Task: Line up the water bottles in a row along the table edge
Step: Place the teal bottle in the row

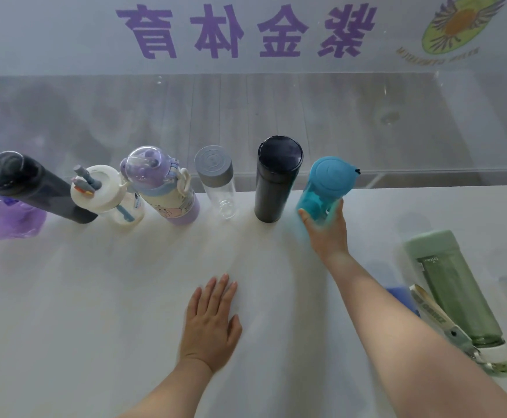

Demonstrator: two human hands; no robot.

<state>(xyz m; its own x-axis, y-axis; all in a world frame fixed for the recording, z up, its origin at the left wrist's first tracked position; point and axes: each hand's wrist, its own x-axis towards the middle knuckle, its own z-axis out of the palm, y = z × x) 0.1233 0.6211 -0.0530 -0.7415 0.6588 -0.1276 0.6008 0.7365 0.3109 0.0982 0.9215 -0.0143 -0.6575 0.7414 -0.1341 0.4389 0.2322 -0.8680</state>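
Note:
Several bottles stand in a row along the far edge of the white table (125, 297): a purple bottle (1, 215) at far left, a dark grey bottle (31, 188), a white-lidded bottle (107, 194), a lilac cartoon bottle (164, 188), a clear bottle with a grey cap (217, 179) and a black flask (276, 179). My right hand (326, 230) grips the blue bottle (326, 185) at the row's right end, near its base. My left hand (210, 321) lies flat on the table, fingers apart, holding nothing. A green bottle (454, 291) stands apart at right.
A white strap with a metal clip (445, 324) hangs beside the green bottle, and something blue (403, 297) shows behind my right forearm. Beyond the far table edge is a clear panel (336, 122) with purple lettering (246, 31) above.

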